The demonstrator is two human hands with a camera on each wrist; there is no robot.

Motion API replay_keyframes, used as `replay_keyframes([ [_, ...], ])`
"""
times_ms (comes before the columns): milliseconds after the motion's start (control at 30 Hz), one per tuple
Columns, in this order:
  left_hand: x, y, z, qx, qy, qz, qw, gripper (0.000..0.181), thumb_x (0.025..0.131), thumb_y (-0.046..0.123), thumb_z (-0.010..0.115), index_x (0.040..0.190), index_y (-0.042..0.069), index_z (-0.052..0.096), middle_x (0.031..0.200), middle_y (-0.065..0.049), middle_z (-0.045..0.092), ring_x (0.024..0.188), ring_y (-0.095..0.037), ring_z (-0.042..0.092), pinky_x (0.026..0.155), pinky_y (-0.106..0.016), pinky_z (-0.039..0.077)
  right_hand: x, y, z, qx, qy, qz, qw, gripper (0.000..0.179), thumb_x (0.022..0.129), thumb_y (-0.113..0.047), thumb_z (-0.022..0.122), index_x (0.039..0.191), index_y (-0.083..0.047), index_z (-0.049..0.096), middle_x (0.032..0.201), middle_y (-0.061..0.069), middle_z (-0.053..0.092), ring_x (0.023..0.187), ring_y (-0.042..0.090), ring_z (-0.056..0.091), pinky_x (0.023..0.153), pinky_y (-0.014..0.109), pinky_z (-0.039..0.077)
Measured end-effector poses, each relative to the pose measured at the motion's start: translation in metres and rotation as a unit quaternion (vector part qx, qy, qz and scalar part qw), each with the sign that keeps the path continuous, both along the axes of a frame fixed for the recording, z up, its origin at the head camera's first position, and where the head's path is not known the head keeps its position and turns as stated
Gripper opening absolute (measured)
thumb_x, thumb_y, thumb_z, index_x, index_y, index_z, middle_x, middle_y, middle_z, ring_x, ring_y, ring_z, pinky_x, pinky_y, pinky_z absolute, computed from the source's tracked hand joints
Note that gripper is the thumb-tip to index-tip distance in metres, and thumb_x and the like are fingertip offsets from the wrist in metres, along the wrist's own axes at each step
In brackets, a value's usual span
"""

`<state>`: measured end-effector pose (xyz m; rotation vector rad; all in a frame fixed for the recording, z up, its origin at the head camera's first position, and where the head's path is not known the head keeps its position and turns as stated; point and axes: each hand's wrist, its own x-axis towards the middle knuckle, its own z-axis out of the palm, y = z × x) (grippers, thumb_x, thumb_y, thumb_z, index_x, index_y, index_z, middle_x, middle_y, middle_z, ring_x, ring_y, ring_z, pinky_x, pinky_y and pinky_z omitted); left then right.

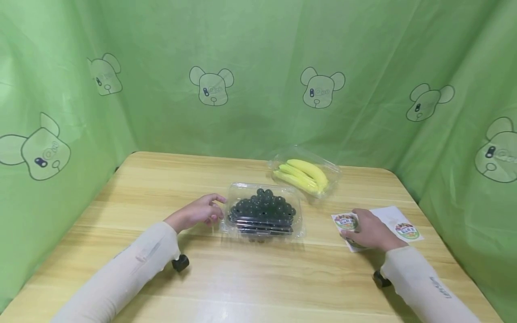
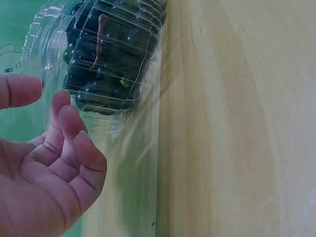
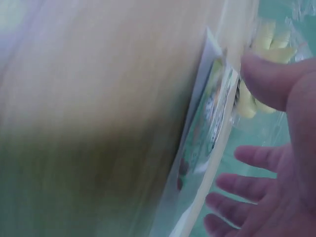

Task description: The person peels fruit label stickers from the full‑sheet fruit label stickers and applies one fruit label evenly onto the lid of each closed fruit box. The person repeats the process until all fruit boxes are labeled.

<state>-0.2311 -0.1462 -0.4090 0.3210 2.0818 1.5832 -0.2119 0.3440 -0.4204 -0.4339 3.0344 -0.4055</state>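
A clear plastic clamshell box (image 1: 264, 185) full of dark grapes (image 1: 262, 206) stands mid-table with its lid down. Beside its left end is my left hand (image 1: 203, 211), fingers loosely bent; in the left wrist view its fingertips (image 2: 61, 98) are close to the box's rim, and I cannot tell if they touch. My right hand (image 1: 372, 229) is over a white sheet of round fruit-printed stickers (image 1: 345, 219), partly hiding it. The right wrist view shows its thumb and fingers (image 3: 242, 190) spread apart, gripping nothing, with the sheet (image 3: 205, 118) past them.
Behind the grapes, to the right, a clear box of yellow bananas (image 1: 303, 175) lies near the table's back edge. Another white sheet (image 1: 389, 215) with a round sticker is right of my right hand. Green printed curtains (image 1: 258, 125) enclose the wooden table (image 1: 250, 278).
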Motion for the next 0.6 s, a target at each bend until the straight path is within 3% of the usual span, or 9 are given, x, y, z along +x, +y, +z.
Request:
replay_keyframes([
  [67, 0.0, 0.0, 0.0, 0.001, 0.0, 0.0, 1.0, 0.056, 0.086, 0.004, 0.057, 0.138, -0.004, 0.037, 0.087, -0.01, 0.058, 0.071, -0.02, 0.052, 0.072, -0.036, 0.049, 0.0, 0.005, -0.001, 0.01, -0.002, 0.01, 0.9999, 0.084, 0.08, -0.045, 0.075, 0.119, 0.022, 0.043, 0.107, 0.036, 0.052, 0.1, 0.049, 0.052, 0.09, 0.06, 0.043],
  [167, 0.001, 0.0, 0.0, 0.001, 0.0, -0.001, 1.0, 0.056, 0.086, 0.004, 0.058, 0.137, -0.004, 0.038, 0.085, -0.01, 0.057, 0.071, -0.019, 0.052, 0.072, -0.035, 0.049, -0.001, 0.009, -0.002, 0.019, -0.024, 0.018, 0.9994, 0.074, 0.077, -0.048, 0.077, 0.102, 0.015, 0.048, 0.088, 0.022, 0.052, 0.081, 0.035, 0.051, 0.078, 0.052, 0.047],
  [300, 0.001, 0.0, 0.0, 0.0, -0.004, 0.001, 1.0, 0.055, 0.085, 0.005, 0.058, 0.136, -0.003, 0.039, 0.084, -0.01, 0.057, 0.07, -0.019, 0.052, 0.072, -0.035, 0.05, 0.001, 0.012, -0.001, 0.042, -0.077, 0.012, 0.9961, 0.087, 0.076, -0.052, 0.076, 0.113, 0.021, 0.046, 0.099, 0.033, 0.052, 0.094, 0.047, 0.053, 0.088, 0.057, 0.045],
  [400, 0.002, 0.0, 0.0, -0.001, -0.005, 0.004, 1.0, 0.054, 0.085, 0.005, 0.059, 0.136, -0.002, 0.04, 0.084, -0.01, 0.057, 0.071, -0.02, 0.052, 0.071, -0.035, 0.05, 0.002, 0.013, 0.0, 0.052, -0.094, 0.011, 0.9942, 0.105, 0.076, -0.053, 0.075, 0.126, 0.03, 0.032, 0.117, 0.045, 0.043, 0.112, 0.059, 0.043, 0.097, 0.065, 0.036],
  [600, 0.002, 0.0, 0.0, -0.003, -0.005, 0.004, 1.0, 0.054, 0.086, 0.006, 0.059, 0.136, -0.002, 0.04, 0.084, -0.009, 0.057, 0.07, -0.018, 0.052, 0.07, -0.033, 0.049, 0.004, 0.01, 0.004, 0.045, -0.098, 0.003, 0.9942, 0.106, 0.077, -0.054, 0.075, 0.127, 0.029, 0.033, 0.119, 0.046, 0.042, 0.113, 0.059, 0.042, 0.098, 0.066, 0.035],
])
